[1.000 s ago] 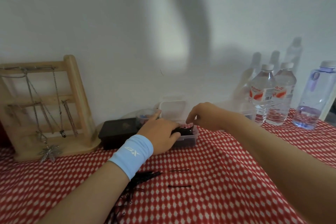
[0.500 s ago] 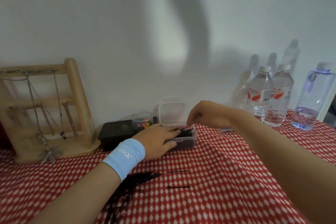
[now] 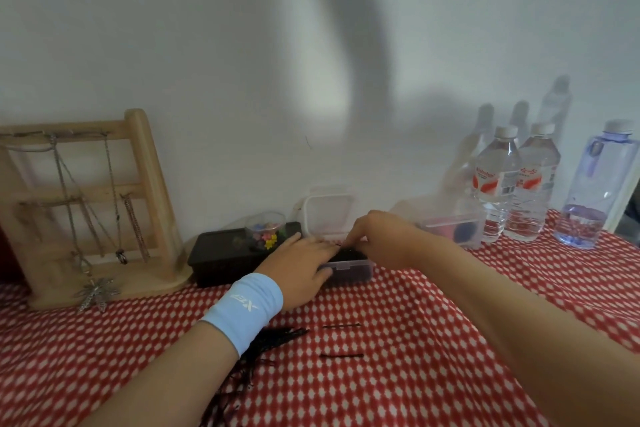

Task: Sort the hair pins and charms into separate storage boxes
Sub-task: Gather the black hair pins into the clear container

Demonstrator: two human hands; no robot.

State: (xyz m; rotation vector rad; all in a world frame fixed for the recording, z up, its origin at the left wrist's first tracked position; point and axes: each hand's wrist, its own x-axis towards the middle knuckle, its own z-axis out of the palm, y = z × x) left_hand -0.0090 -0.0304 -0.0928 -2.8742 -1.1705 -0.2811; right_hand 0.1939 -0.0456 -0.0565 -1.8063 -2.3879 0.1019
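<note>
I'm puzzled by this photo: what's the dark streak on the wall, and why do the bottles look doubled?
Head view: the streak is a soft-edged shadow on the white wall; the grey shapes behind the water bottles are their own shadows, thrown up and leftward, so light likely comes from the right; the whole frame looks slightly soft.

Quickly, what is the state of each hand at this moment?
Left hand: open, fingers flat on the clear box.
Right hand: fingertips pinch a hair pin over that box.
</note>
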